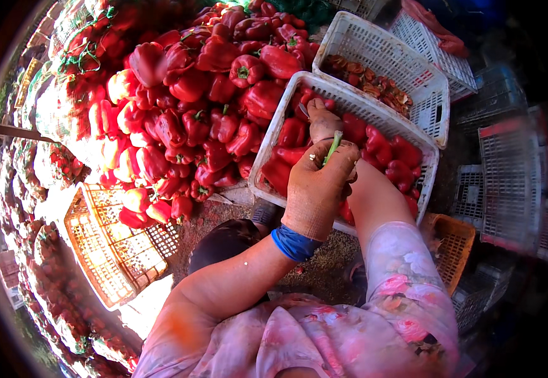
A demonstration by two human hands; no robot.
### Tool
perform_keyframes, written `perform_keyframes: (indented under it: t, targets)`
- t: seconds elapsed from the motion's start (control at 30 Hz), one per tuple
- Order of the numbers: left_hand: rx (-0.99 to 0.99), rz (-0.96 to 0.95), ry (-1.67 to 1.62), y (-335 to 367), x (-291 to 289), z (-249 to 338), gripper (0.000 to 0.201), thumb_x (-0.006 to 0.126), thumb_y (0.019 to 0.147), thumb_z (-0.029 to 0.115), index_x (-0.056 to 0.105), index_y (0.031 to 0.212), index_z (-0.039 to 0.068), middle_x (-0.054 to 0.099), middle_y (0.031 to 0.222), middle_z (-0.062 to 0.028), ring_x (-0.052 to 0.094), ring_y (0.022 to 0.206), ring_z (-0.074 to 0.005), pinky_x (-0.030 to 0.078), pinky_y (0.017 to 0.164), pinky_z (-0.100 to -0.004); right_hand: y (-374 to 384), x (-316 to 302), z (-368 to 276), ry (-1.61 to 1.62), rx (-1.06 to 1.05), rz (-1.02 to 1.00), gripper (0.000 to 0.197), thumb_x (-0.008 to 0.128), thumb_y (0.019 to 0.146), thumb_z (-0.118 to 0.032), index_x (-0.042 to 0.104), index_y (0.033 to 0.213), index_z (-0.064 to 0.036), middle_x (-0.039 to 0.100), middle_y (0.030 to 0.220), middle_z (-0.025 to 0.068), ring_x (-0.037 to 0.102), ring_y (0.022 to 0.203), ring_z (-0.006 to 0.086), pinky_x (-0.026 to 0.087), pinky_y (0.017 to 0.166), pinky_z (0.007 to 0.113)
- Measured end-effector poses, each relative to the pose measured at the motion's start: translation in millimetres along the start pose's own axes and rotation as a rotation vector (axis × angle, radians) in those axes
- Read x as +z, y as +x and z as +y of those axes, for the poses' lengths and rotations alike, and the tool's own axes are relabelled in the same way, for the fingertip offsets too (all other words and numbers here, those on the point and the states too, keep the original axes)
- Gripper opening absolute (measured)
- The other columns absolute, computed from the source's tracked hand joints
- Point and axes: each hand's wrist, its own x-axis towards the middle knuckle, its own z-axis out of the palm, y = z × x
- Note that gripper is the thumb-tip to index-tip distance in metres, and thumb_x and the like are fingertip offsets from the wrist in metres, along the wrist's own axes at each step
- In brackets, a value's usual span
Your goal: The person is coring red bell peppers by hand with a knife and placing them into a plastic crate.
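Floral cloth fills the lower edge: the person's shirt (311,334), pale with pink blooms, its right sleeve spread over the arm. Past it, the left hand (321,183) comes in from the lower left, gloved in stained tan, with a blue band (296,244) around the wrist. Its fingers are curled around a green stem (332,148), which pokes up out of the grip over the white crate (431,179); pale seeds (312,157) cling to the glove beside it.

The right hand (323,120), also gloved, is just beyond, its wrist partly hidden behind the left. It reaches in over the crate with its fingers near the red peppers (403,154) inside; whether it grips anything I cannot tell.

Just behind, touching or nearly so, a second white crate (378,50) holds reddish-brown scraps (374,85). Left of both, a big pile (217,94) of whole red peppers slopes down to the ground, with sunlight washing out its left side. A yellow crate (113,249) lies near the foot of the pile, and stuffed net sacks (41,264) line the far left. At right, an orange crate (453,249) sits close to the sleeve, with stacked crates (510,183) farther out, blurred toward the rim.
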Motion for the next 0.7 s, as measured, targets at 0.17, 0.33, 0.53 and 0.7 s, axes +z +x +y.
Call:
perform_keyframes:
  t: [0.17, 0.33, 0.53, 0.7]
  targets:
    - [-0.007, -0.126, -0.061, 16.7, 9.3, -25.3, 0.025, 0.074, 0.092, 0.028, 0.061, 0.099, 0.007, 0.059, 0.074, 0.0007, 0.052, 0.058, -0.0083, 0.039, 0.053, -0.0245, -16.4, -10.1, 59.9, 0.414, -0.018, 0.291, 0.039, 0.067, 0.092, -0.011, 0.056, 0.129, -0.005, 0.066, 0.126, 0.014, 0.068, 0.102, 0.0363, 0.057, 0.091, 0.041]
    - [0.07, -0.013, -0.191, 37.7, 20.2, -51.3, 0.028, 0.072, 0.091, 0.033, 0.062, 0.098, 0.008, 0.062, 0.075, -0.0031, 0.057, 0.056, -0.0137, 0.045, 0.05, -0.0283, -158.2, -93.4, 59.8, 1.24, 0.636, 0.426, 0.034, 0.063, 0.099, -0.025, 0.061, 0.129, -0.0072, 0.074, 0.099, 0.0088, 0.065, 0.068, 0.0223, 0.054, 0.059, 0.036]
    - [-0.045, -0.44, 0.055, 9.3, 85.2, -133.9, 0.062, 0.077, 0.088, 0.029, 0.051, 0.136, 0.001, 0.066, 0.102, -0.0086, 0.064, 0.076, -0.0169, 0.053, 0.065, -0.0311, -385.7, -255.8, 60.9, 1.244, 0.688, 1.056, 0.04, 0.054, 0.105, -0.026, 0.057, 0.137, -0.0032, 0.069, 0.102, 0.0084, 0.058, 0.061, 0.0125, 0.051, 0.052, 0.028]
    - [-0.315, -0.815, 0.105, -69.9, 128.3, -198.0, 0.101, 0.081, 0.084, 0.027, 0.021, 0.158, -0.008, 0.064, 0.124, -0.0155, 0.064, 0.107, -0.0192, 0.054, 0.085, -0.0302, -514.1, -287.3, 70.3, 1.047, 0.933, 0.985, 0.047, 0.049, 0.107, -0.034, 0.052, 0.145, -0.0067, 0.066, 0.108, 0.0053, 0.057, 0.072, 0.0091, 0.051, 0.055, 0.025]
